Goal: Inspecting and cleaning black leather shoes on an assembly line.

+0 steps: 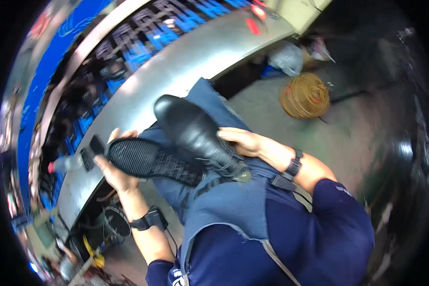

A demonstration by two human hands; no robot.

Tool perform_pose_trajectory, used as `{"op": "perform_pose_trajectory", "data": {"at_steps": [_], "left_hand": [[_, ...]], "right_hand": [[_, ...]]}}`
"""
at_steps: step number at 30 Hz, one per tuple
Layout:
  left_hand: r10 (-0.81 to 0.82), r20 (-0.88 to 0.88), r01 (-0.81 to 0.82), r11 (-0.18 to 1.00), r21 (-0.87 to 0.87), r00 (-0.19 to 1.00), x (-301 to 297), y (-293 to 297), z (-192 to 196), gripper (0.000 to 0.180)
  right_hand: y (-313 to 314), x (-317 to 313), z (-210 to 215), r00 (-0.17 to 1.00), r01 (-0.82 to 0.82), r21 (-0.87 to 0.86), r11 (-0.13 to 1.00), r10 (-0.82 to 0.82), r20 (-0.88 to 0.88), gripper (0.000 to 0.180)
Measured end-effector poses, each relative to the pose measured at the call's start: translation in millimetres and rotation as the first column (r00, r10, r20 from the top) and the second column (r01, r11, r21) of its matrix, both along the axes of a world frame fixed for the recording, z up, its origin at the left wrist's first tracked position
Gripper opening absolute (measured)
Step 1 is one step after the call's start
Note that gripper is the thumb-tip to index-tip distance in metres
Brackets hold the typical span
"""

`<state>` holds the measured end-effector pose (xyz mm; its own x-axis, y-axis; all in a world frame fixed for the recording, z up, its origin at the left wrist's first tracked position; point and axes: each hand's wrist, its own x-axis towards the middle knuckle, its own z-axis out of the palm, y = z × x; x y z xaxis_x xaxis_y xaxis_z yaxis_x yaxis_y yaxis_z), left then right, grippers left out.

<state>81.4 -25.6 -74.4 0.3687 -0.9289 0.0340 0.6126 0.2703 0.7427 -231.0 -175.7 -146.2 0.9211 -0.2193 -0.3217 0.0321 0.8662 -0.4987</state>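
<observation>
Two black lace-up shoes are over my lap, on a blue-grey apron (pixel 224 205). One shoe (pixel 148 159) shows its ribbed black sole, and my left hand (pixel 114 174) is wrapped round its toe end, thumb on one side and fingers on the other. Beside it the second shoe (pixel 190 121) lies upper side up, its smooth toe pointing away to the left and its laces toward me. My right hand (pixel 240 140) grips this shoe along its right side near the laces. The shoes overlap near their heel ends.
A curved metal bench (pixel 150 81) runs ahead of me, with blue racks of dark items (pixel 176 28) behind it. A clear bottle with a red cap (pixel 69 164) and a dark flat object (pixel 91 150) are at its left. On the floor at right are a round wicker basket (pixel 305 95) and a plastic bag (pixel 287 59).
</observation>
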Motion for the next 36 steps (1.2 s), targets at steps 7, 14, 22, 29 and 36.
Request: {"op": "perform_pose_trajectory", "data": {"at_steps": [7,14,22,29,36], "left_hand": [[-0.04,-0.142,0.046,0.998,0.039,0.989,-65.8,-21.6,52.8,0.083],[-0.033,0.273,0.054,0.996,-0.071,0.962,-80.4,-3.2,62.7,0.073],[0.033,0.429,-0.023,0.999,-0.029,0.903,-86.7,-1.7,72.4,0.075],[0.045,0.51,-0.038,0.999,-0.024,0.859,-89.3,-3.3,75.5,0.077],[0.034,0.555,-0.045,0.999,0.006,0.831,-91.6,-1.2,79.1,0.08]], "right_hand": [[17.4,20.5,49.5,0.981,-0.062,-0.484,0.873,0.142,0.131,0.066],[33.1,22.0,50.7,0.984,-0.126,-0.563,0.817,0.177,0.036,0.069],[34.0,22.8,29.1,0.995,-0.079,-0.601,0.795,0.095,-0.005,0.063],[32.2,21.9,31.2,0.996,-0.079,-0.605,0.792,0.083,-0.021,0.061],[36.6,23.0,46.9,0.997,-0.069,-0.591,0.804,0.042,-0.058,0.061]]}}
